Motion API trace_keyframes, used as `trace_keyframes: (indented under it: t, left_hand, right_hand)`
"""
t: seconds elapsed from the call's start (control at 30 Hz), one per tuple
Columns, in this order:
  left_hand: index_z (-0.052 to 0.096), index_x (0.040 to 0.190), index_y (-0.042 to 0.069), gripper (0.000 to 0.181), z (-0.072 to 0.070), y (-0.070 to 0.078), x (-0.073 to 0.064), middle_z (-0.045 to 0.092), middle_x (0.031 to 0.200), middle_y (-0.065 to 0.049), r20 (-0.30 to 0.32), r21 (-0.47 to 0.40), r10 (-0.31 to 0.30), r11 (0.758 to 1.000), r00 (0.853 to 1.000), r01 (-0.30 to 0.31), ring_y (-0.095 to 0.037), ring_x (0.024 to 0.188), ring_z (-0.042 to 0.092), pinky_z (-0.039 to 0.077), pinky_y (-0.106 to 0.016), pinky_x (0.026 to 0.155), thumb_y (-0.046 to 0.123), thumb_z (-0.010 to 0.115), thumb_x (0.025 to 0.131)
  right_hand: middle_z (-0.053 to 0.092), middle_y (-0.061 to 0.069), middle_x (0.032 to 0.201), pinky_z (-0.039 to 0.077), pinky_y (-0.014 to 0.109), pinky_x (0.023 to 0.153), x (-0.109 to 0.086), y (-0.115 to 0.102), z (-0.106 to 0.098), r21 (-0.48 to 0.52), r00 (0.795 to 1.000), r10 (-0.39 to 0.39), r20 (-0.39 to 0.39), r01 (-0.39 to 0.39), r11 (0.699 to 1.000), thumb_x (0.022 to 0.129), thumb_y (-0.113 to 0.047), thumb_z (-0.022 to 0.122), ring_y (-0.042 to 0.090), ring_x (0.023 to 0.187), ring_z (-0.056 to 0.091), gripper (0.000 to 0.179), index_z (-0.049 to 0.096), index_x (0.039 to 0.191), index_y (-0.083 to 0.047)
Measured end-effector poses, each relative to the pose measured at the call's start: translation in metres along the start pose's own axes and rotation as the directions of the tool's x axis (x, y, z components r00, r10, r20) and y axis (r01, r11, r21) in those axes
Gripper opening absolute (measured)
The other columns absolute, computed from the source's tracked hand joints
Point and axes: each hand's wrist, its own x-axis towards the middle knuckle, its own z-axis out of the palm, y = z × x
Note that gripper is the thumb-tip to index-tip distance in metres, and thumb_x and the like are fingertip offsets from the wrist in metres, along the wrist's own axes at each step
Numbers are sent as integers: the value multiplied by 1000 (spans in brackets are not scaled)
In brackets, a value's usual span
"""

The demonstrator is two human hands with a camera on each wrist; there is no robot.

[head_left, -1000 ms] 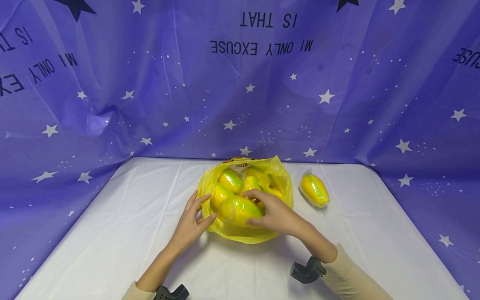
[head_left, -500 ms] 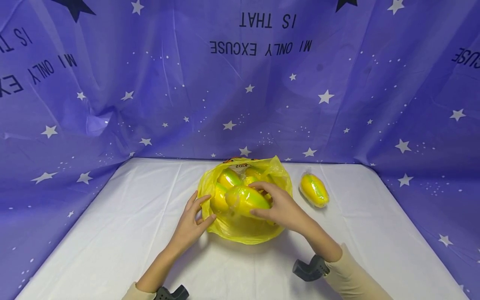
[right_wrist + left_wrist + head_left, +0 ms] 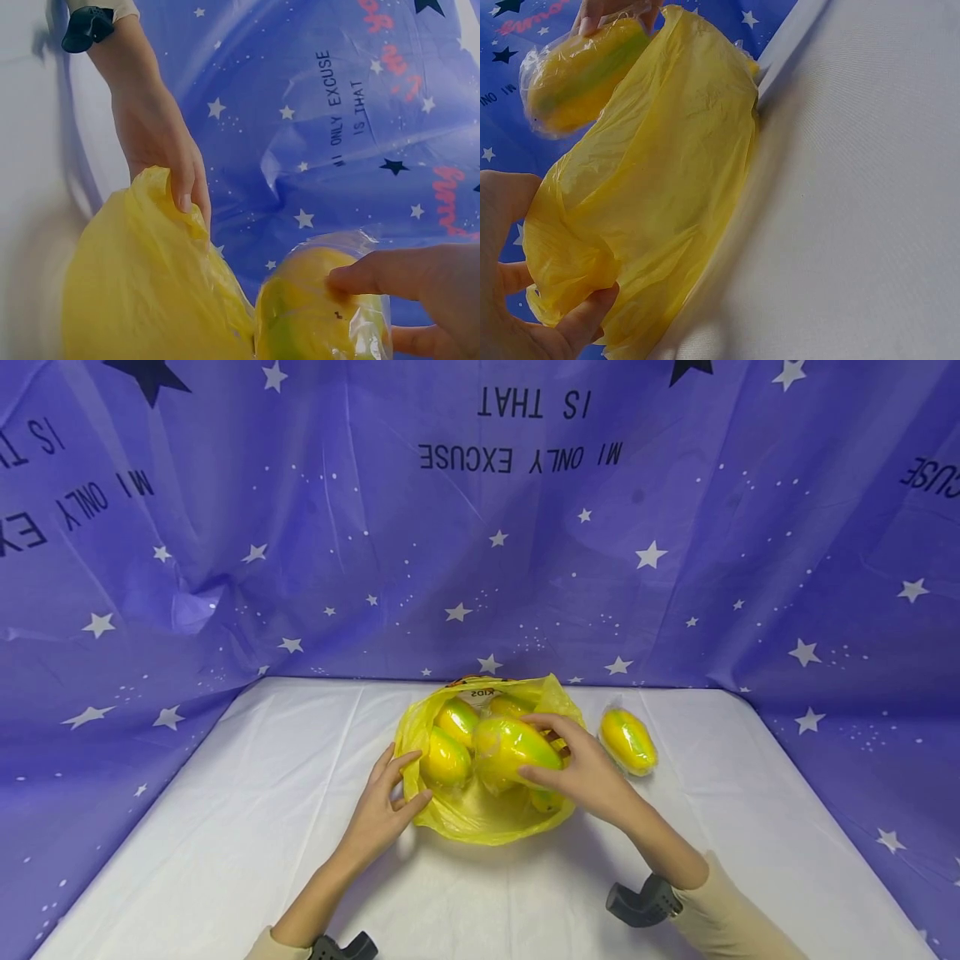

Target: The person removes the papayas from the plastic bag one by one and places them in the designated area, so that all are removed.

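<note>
A yellow plastic bag (image 3: 480, 828) stands open-mouthed on the white table. My left hand (image 3: 378, 806) grips its left rim, and in the left wrist view the thumb and fingers pinch the thin plastic (image 3: 592, 262). My right hand (image 3: 588, 781) holds a yellow-green mango (image 3: 513, 747) in clear wrap, over the bag's mouth. The right wrist view shows the thumb pressed on the wrapped mango (image 3: 296, 307), close beside the bag's edge. Several more mangoes lie inside, among them one at the back (image 3: 457, 721) and one near my left fingers (image 3: 446, 760).
Another wrapped mango (image 3: 628, 742) lies on the table right of the bag. White cloth (image 3: 262, 810) covers the tabletop. Behind and at both sides hangs a purple curtain (image 3: 420, 543) with stars and lettering. Dark wrist mounts (image 3: 643, 902) sit at both sleeves.
My right hand has lifted the front mango and carried it right and slightly up, baring the bag's bottom near the front. The left hand has stayed on the rim.
</note>
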Motion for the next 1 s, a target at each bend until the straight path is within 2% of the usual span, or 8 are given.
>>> trace_keyframes:
  t: [0.07, 0.27, 0.57, 1.0]
  left_hand:
    - [44, 140, -1, 58, -2, 14, -4, 7, 156, -27, 4, 3, -12, 1000, 1000, 12, -54, 130, 32, 49, -48, 95, 13, 69, 90]
    - [45, 140, -1, 58, -1, 14, -4, 7, 156, -27, 2, 8, -5, 1000, 1000, 5, -53, 130, 32, 49, -49, 94, 13, 69, 90]
    - [45, 140, -1, 57, -2, 15, -4, 7, 156, -28, 3, 2, -1, 1000, 1000, 1, -53, 130, 33, 50, -48, 94, 13, 69, 90]
    - [46, 139, 1, 56, -2, 14, -4, 8, 156, -27, 0, -15, 4, 1000, 1000, -4, -54, 129, 34, 50, -48, 93, 14, 70, 90]
  right_hand:
    - [58, -3, 122, 50, 39, 84, -2, 1, -2, 18, 1000, -2, -9, 2, 1000, 79, -33, 81, 18, 102, 55, 61, 55, 132, -22]
    - [59, -1, 119, 50, 42, 86, -5, 3, -9, 62, 999, -22, -39, 24, 998, 79, -28, 82, 19, 103, 55, 60, 55, 132, -18]
    - [59, -1, 119, 50, 42, 86, -9, -1, -20, 55, 998, -10, -60, 13, 998, 80, -30, 81, 18, 105, 53, 61, 54, 134, -19]
    - [58, -2, 122, 53, 36, 80, -15, 0, -40, 64, 995, 22, -101, -15, 998, 83, -31, 78, 18, 107, 53, 58, 54, 135, -21]
